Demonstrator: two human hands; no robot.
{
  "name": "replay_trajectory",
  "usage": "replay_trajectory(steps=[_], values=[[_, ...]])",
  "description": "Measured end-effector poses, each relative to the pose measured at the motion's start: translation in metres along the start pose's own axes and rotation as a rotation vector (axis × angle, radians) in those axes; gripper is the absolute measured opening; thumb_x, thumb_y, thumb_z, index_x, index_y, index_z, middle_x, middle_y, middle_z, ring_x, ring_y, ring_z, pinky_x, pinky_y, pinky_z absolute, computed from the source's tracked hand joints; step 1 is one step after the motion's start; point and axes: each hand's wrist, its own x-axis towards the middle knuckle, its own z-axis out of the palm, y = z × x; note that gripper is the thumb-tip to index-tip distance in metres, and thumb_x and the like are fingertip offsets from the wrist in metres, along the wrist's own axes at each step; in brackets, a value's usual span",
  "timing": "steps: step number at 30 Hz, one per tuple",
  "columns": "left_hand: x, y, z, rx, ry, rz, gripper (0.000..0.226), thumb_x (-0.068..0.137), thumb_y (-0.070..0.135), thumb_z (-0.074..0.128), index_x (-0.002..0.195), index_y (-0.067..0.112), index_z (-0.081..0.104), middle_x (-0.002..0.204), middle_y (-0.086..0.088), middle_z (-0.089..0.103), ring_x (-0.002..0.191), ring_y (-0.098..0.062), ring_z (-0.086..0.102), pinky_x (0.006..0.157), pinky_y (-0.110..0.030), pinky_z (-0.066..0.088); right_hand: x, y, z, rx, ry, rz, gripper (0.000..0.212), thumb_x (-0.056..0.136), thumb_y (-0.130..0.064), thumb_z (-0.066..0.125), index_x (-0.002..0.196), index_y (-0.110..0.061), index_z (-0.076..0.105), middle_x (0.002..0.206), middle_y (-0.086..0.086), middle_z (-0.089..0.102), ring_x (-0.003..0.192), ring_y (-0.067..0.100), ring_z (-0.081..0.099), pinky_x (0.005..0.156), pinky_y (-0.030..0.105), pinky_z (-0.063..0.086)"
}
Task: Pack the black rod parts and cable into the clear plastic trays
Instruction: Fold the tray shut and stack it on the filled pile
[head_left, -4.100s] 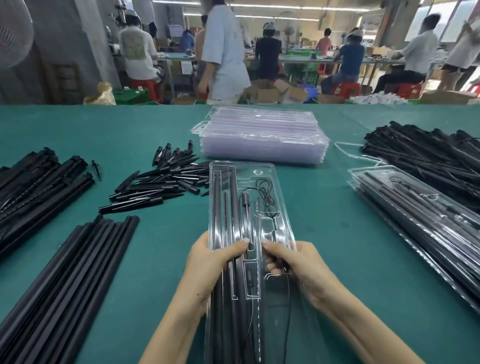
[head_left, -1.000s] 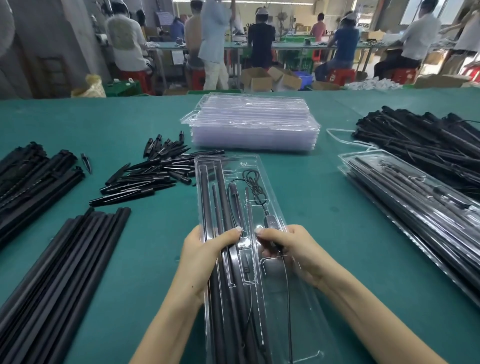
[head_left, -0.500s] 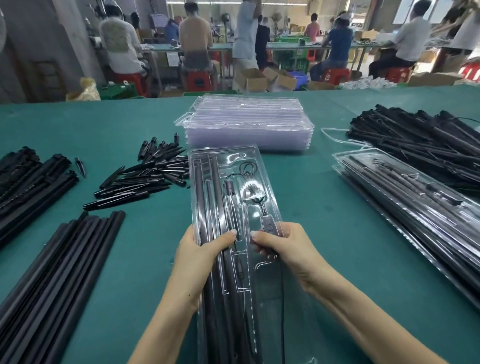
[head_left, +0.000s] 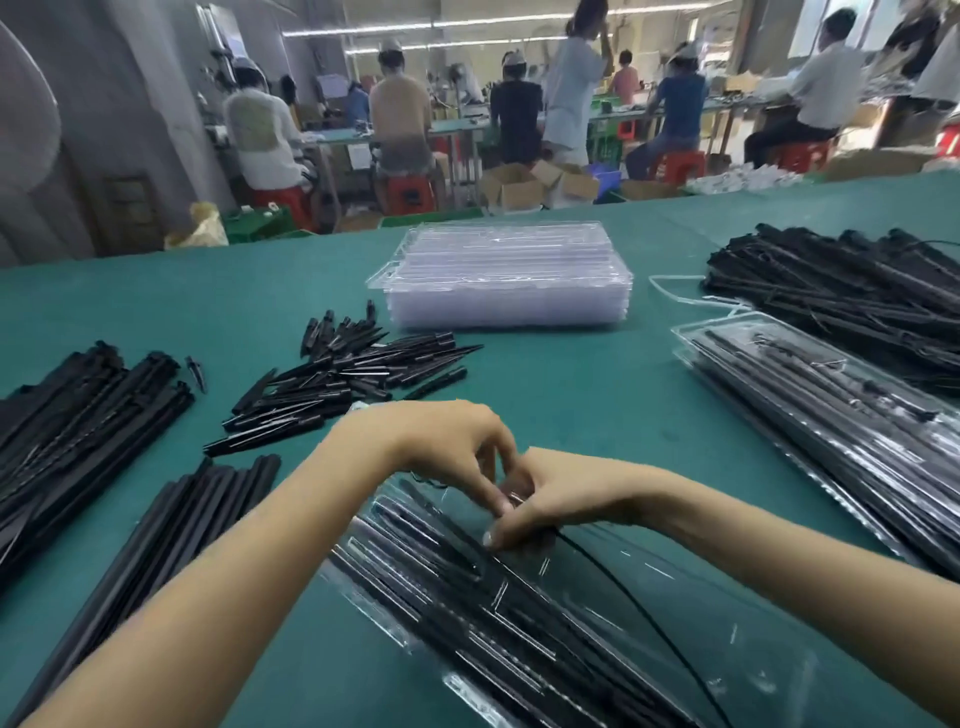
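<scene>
1. Hands meet at the tray's (head_left: 597, 618) far end: your left hand (head_left: 457, 447) and right hand (head_left: 550, 499) pinch there, likely seating the cable (head_left: 618, 577).
2. Rods (head_left: 467, 597) already lie in its channels, tray slanting across the table (head_left: 571, 395).

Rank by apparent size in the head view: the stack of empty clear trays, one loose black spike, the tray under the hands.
1. Tray under the hands, though nearness inflates it.
2. Stack of empty trays.
3. Loose black spike.
</scene>
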Motion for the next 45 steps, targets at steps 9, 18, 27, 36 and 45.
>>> replay_trajectory(steps=[9,18,27,36,45], values=[[0.002,-0.014,0.021,-0.330,-0.057,-0.008,0.028,0.078,0.019,0.079,0.102,0.010,0.067,0.070,0.008,0.062,0.064,-0.008,0.053,0.066,-0.029,0.041,0.000,-0.006,-0.003,-0.165,0.027,0.113,0.028,0.075,-0.024,0.073,0.053,-0.019,0.057,0.042,-0.009,0.055,0.041,0.003,0.049,0.045,0.014,0.039],[0.003,-0.005,0.028,-0.172,0.037,-0.097,0.027,0.070,0.032,0.084,0.072,0.023,0.059,0.054,0.015,0.051,0.052,-0.005,0.044,0.053,-0.019,0.035,-0.001,-0.001,0.001,-0.267,0.151,0.195,0.025,0.065,-0.033,0.073,0.051,-0.016,0.062,0.053,-0.002,0.061,0.052,0.010,0.052,0.055,0.022,0.042],[0.007,0.005,0.050,-0.078,0.272,-0.287,0.024,0.068,0.025,0.082,0.088,0.025,0.068,0.067,0.012,0.055,0.072,-0.015,0.054,0.062,-0.023,0.038,0.005,0.004,0.005,-0.344,0.189,0.164,0.028,0.073,-0.026,0.069,0.051,-0.016,0.055,0.035,-0.008,0.053,0.034,-0.003,0.048,0.036,0.009,0.033],[0.003,-0.002,0.023,-0.171,-0.057,-0.154,0.016,0.074,0.028,0.080,0.080,0.027,0.065,0.064,0.008,0.061,0.058,-0.009,0.056,0.057,-0.019,0.042,-0.004,0.000,-0.008,-0.298,0.125,0.097,0.031,0.076,-0.038,0.075,0.081,-0.007,0.069,0.064,0.001,0.063,0.057,0.010,0.053,0.058,0.022,0.041],[0.008,-0.002,0.018,-0.257,-0.180,-0.085,0.024,0.077,0.032,0.079,0.081,0.011,0.069,0.064,0.009,0.061,0.057,-0.004,0.050,0.059,-0.018,0.036,-0.051,0.031,-0.060,0.074,0.086,0.085,0.050,0.076,-0.048,0.071,0.110,-0.014,0.059,0.095,0.013,0.071,0.076,0.018,0.067,0.071,0.026,0.055]])
